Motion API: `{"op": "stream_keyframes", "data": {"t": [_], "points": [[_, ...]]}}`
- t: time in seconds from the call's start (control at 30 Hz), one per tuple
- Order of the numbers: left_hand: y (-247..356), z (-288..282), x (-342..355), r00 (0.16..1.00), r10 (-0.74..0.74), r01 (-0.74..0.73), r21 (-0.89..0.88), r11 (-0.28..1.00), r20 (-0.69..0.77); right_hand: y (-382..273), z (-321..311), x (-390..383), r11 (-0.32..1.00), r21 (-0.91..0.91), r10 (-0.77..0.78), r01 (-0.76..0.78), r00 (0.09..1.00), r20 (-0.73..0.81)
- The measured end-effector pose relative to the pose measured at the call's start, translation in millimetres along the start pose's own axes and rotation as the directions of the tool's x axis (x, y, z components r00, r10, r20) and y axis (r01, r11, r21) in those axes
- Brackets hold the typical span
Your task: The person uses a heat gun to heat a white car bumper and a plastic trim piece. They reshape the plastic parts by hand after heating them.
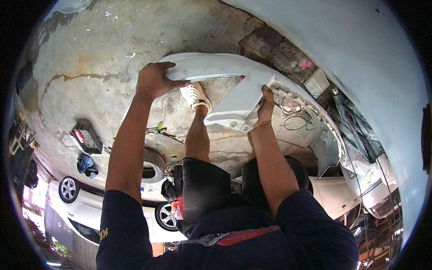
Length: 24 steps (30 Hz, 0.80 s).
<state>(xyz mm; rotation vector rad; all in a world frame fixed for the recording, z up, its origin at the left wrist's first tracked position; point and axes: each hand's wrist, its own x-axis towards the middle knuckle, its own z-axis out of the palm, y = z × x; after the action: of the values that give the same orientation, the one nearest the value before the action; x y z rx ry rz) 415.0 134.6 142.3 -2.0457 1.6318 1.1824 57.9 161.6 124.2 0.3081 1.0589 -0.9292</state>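
I am bent over a white car bumper (pixel 216 65) that curves across the stained concrete floor. My left hand (pixel 155 81) grips the bumper's long curved edge. My right hand (pixel 266 105) clasps the edge of its angled end piece (pixel 238 105), close to loose wires (pixel 292 119) and an opening in the panel. My leg in dark shorts reaches down to a white sneaker (pixel 194 96) set on the floor just behind the bumper.
A stripped car front with exposed wiring (pixel 360 157) lies to the right under a pale body panel (pixel 360 54). On the floor are a green-handled tool (pixel 157 129), a black box (pixel 85 139), a blue cloth (pixel 84 163) and a tyre (pixel 150 166). A white car (pixel 90 211) stands at the lower left.
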Motion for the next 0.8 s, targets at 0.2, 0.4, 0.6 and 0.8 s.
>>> {"op": "stream_keyframes", "data": {"t": [0.2, 0.4, 0.6, 0.8], "points": [[1, 14, -18, 0.991, 0.039, -0.027, 0.091, 0.996, -0.13, -5, 15, -21, 0.997, 0.032, 0.068, -0.07, 0.995, 0.075], [21, 2, -8, 0.998, -0.038, 0.045, 0.17, 0.984, -0.047, -6, 12, 1, 0.994, 0.066, 0.081, -0.085, 0.995, 0.063], [19, -7, 11, 0.997, 0.003, 0.011, 0.169, 0.985, -0.082, -5, 10, 8, 0.993, 0.106, 0.03, -0.042, 0.993, 0.11], [11, -16, 27, 0.995, 0.095, -0.092, 0.212, 0.973, -0.005, -56, 6, 0, 0.901, -0.337, 0.223, -0.272, 0.959, -0.177]]}}
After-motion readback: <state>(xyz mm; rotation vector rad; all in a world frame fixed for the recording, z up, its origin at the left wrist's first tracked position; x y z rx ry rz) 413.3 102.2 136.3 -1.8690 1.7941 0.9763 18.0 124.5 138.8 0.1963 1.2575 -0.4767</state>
